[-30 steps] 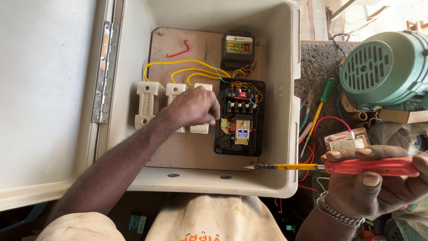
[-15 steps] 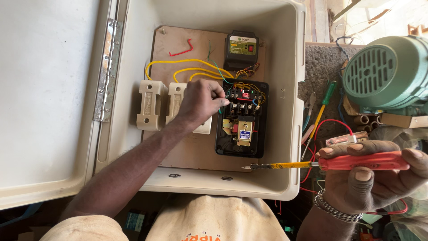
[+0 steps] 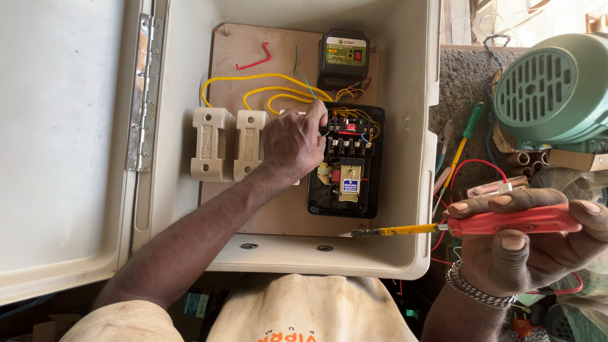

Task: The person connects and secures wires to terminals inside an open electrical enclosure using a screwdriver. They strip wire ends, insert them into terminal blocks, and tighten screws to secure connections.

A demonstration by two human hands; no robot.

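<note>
The left hand (image 3: 294, 142) is stretched forward into the open cream enclosure (image 3: 415, 126), the forearm running up from the lower left. Its fingers are drawn together at the top edge of the black contactor (image 3: 347, 190), where thin coloured wires enter; whether a wire is actually pinched cannot be told, since the fingertips are hidden behind the knuckles. The back of the hand covers part of a third cream fuse holder, while two cream fuse holders (image 3: 231, 142) stand just beside it on the left, fixed to the wooden backboard (image 3: 278, 215).

The right hand (image 3: 525, 244) is held outside the box at the lower right, closed around the red handle of a screwdriver (image 3: 468, 225). The yellow shaft is laid level, its tip reaching over the lower rim of the enclosure. A metal bracelet is worn on that wrist.

On the contactor, a small blue and white label is seen low on its middle and a red strip near its top. Above it a black module (image 3: 344, 58) carries a green panel and a red button. Yellow wires (image 3: 266, 88) are looped across the board. A green motor (image 3: 551, 88) stands at the right.
</note>
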